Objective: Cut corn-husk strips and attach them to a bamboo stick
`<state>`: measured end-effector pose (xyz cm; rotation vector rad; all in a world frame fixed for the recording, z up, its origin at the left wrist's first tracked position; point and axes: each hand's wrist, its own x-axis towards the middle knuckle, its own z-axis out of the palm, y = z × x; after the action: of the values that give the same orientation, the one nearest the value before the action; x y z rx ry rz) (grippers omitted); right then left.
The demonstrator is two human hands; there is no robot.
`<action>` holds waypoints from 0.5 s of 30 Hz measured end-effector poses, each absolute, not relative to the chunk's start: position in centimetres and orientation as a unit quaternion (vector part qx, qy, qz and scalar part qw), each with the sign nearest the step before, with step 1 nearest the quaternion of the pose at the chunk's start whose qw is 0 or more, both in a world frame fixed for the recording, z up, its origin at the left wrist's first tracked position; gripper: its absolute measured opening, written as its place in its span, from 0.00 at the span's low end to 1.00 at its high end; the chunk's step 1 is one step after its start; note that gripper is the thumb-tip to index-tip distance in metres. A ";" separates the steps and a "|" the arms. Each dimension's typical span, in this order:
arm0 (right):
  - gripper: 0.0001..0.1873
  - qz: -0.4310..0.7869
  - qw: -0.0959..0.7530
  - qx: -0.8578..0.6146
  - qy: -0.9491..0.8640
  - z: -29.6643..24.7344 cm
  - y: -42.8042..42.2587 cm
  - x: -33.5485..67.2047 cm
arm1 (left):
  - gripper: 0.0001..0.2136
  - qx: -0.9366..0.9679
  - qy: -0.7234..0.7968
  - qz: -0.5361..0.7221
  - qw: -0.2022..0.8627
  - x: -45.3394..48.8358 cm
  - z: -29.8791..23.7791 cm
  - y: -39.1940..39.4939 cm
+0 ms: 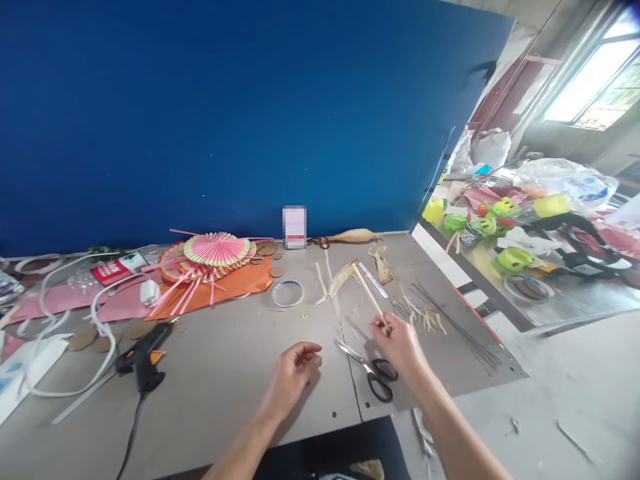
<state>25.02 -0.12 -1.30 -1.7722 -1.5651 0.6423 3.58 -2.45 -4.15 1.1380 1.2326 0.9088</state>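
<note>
Facing a blue panel (250, 120) across a grey table (220, 367), right hand (399, 341) grips stick (369, 291), left hand (294, 371) empty.

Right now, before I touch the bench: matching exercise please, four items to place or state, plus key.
1. Scissors
2. Glue gun
3. Top paper fan
4. Pale stick

A. Pleated, pink and green
B. Held in the right hand
C. Lying between the two hands
D. Corded, left of the left hand

Pairs: 1-C, 2-D, 3-A, 4-B
</note>
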 end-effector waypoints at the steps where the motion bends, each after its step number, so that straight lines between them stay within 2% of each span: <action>1: 0.08 0.193 0.317 -0.699 -0.611 -1.5 0.2 26.2 | 0.13 0.494 0.532 0.392 0.565 3.5 -4.3 -2.4; 3: 0.08 0.119 0.269 -0.731 -0.616 -2.0 0.5 27.9 | 0.12 0.518 0.541 0.398 0.530 3.3 -4.5 -2.4; 5: 0.11 0.101 0.252 -0.747 -0.607 -2.5 0.6 28.7 | 0.11 0.554 0.547 0.399 0.485 3.1 -4.6 -2.3; 8: 0.17 0.142 0.277 -0.737 -0.600 -2.8 0.1 27.8 | 0.09 0.616 0.547 0.400 0.403 2.8 -4.7 -1.4; 12: 0.14 0.217 0.283 -0.685 -0.635 -2.7 -0.8 24.3 | 0.10 0.701 0.548 0.373 0.264 3.4 -4.3 1.9; 15: 0.15 0.231 0.279 -0.673 -0.644 -2.5 -0.7 22.5 | 0.14 0.727 0.575 0.318 0.200 4.8 -4.1 5.2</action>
<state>22.45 -0.75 -2.51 -1.8062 -1.7280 0.6188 4.79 5.25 -4.13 2.0322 1.6061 0.8878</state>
